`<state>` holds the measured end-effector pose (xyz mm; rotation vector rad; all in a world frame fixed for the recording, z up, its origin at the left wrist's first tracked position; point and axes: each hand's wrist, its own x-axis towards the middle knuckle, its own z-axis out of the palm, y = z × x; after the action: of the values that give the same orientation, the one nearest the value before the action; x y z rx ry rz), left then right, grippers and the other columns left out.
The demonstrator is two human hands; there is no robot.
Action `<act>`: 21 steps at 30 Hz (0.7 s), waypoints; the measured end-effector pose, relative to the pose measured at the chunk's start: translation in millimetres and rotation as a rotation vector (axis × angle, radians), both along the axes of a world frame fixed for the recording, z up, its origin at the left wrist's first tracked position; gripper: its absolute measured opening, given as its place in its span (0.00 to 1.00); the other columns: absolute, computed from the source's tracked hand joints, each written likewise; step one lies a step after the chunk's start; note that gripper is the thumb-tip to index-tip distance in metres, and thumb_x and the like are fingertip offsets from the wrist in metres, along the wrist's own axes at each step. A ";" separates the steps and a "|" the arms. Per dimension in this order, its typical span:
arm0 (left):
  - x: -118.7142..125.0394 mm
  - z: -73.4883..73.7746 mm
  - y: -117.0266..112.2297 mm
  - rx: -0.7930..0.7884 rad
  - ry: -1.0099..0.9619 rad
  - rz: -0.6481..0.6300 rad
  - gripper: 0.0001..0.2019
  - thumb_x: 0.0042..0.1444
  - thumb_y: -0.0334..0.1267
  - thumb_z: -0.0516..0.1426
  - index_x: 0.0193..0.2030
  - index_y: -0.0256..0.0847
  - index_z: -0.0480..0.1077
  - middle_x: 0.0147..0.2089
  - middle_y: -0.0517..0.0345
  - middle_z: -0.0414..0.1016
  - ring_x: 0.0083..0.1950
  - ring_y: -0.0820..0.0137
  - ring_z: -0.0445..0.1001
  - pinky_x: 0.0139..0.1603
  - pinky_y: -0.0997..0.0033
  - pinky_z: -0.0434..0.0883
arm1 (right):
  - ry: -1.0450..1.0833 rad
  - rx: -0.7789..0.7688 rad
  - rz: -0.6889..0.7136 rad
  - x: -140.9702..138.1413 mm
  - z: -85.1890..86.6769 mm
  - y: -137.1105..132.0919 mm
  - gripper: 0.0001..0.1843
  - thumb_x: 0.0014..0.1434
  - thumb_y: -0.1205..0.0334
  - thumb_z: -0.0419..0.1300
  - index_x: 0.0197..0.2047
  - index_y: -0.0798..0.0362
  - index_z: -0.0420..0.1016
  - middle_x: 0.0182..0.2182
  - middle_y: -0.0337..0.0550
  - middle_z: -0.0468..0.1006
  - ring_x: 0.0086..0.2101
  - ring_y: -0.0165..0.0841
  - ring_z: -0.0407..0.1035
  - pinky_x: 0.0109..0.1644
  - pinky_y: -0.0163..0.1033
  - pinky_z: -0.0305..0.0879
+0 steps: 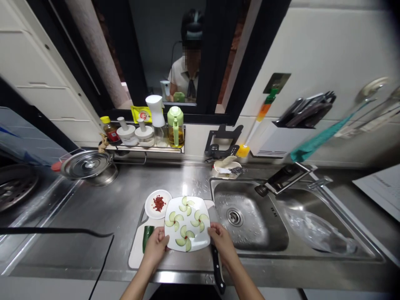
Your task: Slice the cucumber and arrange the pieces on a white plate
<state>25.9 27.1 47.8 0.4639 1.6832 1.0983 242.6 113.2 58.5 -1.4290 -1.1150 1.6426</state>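
Note:
A square white plate (200,246) with several cucumber slices arranged in pinwheels sits on a white cutting board (136,254) on the steel counter. My left hand (156,246) grips the plate's near left corner. My right hand (222,241) grips its near right edge. A piece of cucumber (147,237) lies on the board just left of my left hand. A black-handled knife (217,266) lies on the board's right side, partly under my right wrist. A small round dish (150,210) with chopped red chilli touches the plate's far left corner.
A steel sink (250,216) lies right of the board, its faucet (287,177) above it. A pot lid (86,164) rests at the back left beside a condiment rack (146,137). A knife rack (308,110) hangs on the wall. A black cable (62,233) crosses the counter at left.

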 end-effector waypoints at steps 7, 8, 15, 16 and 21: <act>-1.4 11.3 -1.7 0.078 -0.141 -0.015 0.18 0.42 0.45 0.60 0.38 0.40 0.64 0.22 0.66 0.66 0.25 0.74 0.67 0.25 0.76 0.62 | 0.171 -0.083 -0.025 -8.0 7.0 -7.1 0.17 0.42 0.54 0.65 0.34 0.50 0.66 0.28 0.38 0.76 0.30 0.35 0.71 0.31 0.36 0.63; -1.5 11.6 -1.4 0.082 -0.140 -0.017 0.18 0.42 0.45 0.60 0.38 0.40 0.64 0.22 0.66 0.66 0.25 0.73 0.68 0.25 0.76 0.62 | 0.201 -0.087 -0.030 -9.6 8.0 -8.1 0.18 0.42 0.54 0.66 0.34 0.50 0.65 0.28 0.38 0.76 0.31 0.36 0.71 0.32 0.36 0.64; -6.9 8.0 -0.5 0.079 -0.115 -0.037 0.17 0.42 0.47 0.59 0.37 0.41 0.64 0.21 0.67 0.65 0.25 0.73 0.68 0.26 0.76 0.62 | 0.326 -0.173 -0.040 -17.2 12.1 -12.4 0.24 0.41 0.57 0.67 0.37 0.47 0.58 0.28 0.35 0.76 0.27 0.34 0.72 0.31 0.37 0.64; -7.6 8.2 -0.4 0.079 -0.116 -0.039 0.17 0.42 0.47 0.59 0.37 0.41 0.64 0.22 0.67 0.65 0.25 0.73 0.68 0.26 0.76 0.63 | 0.336 -0.183 -0.041 -17.9 12.5 -12.6 0.24 0.41 0.58 0.68 0.37 0.47 0.58 0.28 0.35 0.76 0.26 0.34 0.71 0.30 0.36 0.64; -9.1 12.1 1.0 0.060 -0.083 -0.048 0.18 0.40 0.50 0.58 0.36 0.42 0.64 0.23 0.65 0.67 0.26 0.72 0.69 0.27 0.75 0.64 | 0.300 -0.209 -0.037 -21.7 14.4 -13.0 0.27 0.39 0.59 0.68 0.39 0.47 0.58 0.24 0.32 0.74 0.21 0.32 0.69 0.25 0.34 0.61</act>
<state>16.8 28.1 59.9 0.4879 1.5629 1.1200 220.9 100.2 72.9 -1.2648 -0.7630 1.9154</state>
